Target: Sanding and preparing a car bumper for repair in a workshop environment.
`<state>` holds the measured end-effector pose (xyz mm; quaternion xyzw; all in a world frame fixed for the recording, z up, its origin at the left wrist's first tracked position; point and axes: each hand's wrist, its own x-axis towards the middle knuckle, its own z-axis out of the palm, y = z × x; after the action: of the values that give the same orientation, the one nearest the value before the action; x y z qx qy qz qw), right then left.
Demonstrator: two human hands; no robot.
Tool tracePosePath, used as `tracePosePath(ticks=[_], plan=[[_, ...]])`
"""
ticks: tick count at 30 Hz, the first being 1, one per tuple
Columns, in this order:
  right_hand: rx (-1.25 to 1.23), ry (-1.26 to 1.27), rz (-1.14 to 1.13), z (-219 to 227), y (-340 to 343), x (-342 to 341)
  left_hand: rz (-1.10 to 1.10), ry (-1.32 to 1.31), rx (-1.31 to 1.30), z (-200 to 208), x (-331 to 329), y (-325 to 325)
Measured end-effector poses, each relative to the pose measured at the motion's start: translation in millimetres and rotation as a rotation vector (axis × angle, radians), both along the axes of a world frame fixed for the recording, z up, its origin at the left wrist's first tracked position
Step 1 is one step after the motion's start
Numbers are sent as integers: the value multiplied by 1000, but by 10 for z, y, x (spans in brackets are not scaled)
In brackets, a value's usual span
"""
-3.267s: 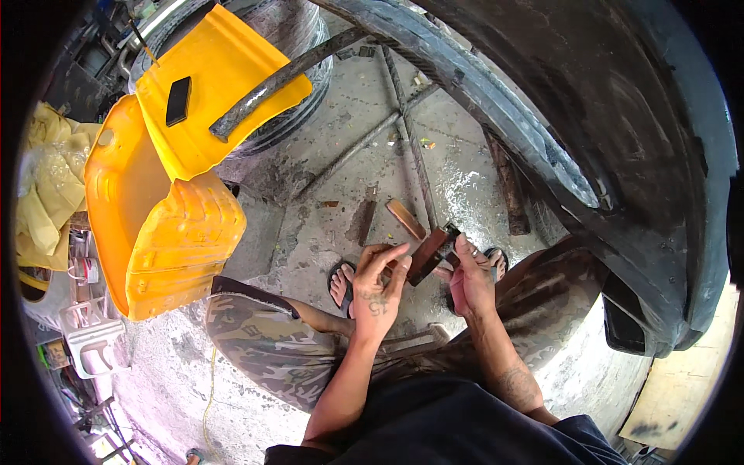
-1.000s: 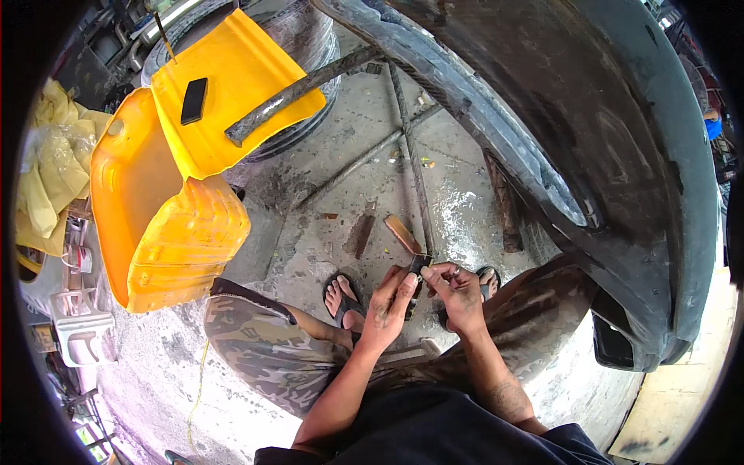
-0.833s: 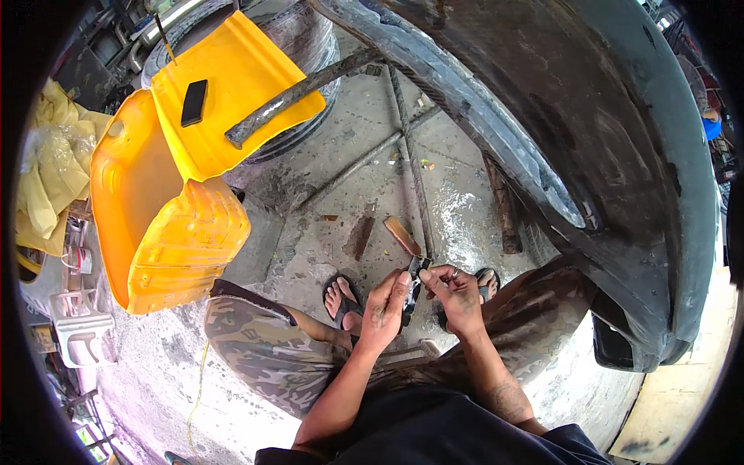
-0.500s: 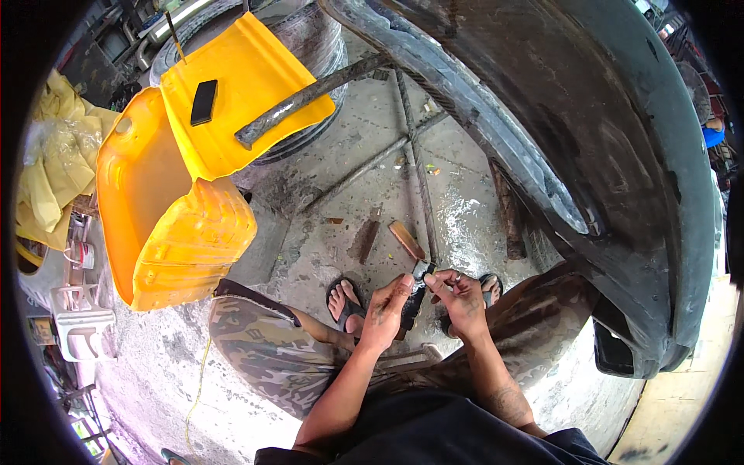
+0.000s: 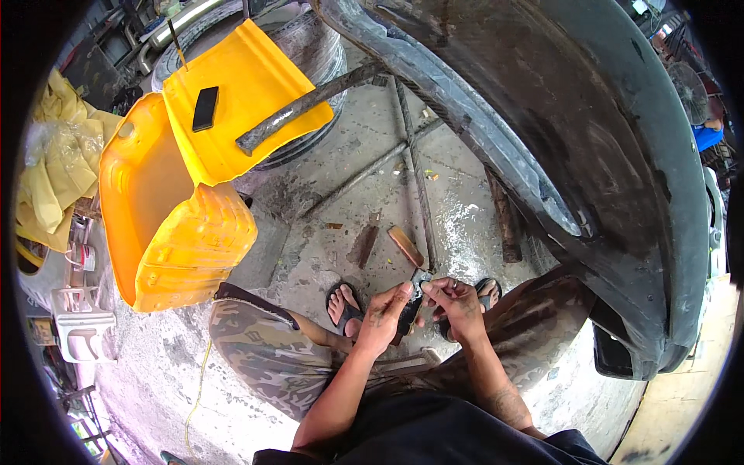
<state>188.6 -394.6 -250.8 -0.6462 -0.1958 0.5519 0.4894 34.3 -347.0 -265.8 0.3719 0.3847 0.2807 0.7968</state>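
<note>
Both hands sit closer together than a few seconds ago. The dark piece (image 5: 409, 311) between them is turned: its brownish face is out of view, and a black face with a greyish, speckled upper end shows instead. Wooden block (image 5: 405, 246) stays put on the floor (image 5: 325, 263), just beside a metal rod (image 5: 423, 209).

Status, from my head view: the dark piece is up in front of me, above the gap between the two sandalled feet. I have the left hand (image 5: 381, 316) wrapped along its side, fingers holding it, thumb near the top. The right hand (image 5: 460, 308) has its fingers narrow, thumb and forefinger pinching at the upper end. Fingertips under the piece are too hidden to sort out.

How I'd run it: looks like close edge work, so left is the vise, right does the fine motion. Keep the left thumb pressed flat and clear of the right pinch. I'd take small bites at the corner rather than one hard pull; a hard pull could twist the piece out of the left grip. Elbows low, wrists quiet, and keep that speckled end facing up so I can see it.
</note>
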Motion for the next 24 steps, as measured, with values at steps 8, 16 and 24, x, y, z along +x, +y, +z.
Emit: tracePosePath(ticks=[8,16,24], plan=[[38,-86,-66,-91,-49,21,-107,286,392,45,-5,-12],[2,24,-65,73,-83,0,-60,550,1014,-100,122,-82],[239,249,-210,6,-120,36,59,461,1002,6,166,-73]])
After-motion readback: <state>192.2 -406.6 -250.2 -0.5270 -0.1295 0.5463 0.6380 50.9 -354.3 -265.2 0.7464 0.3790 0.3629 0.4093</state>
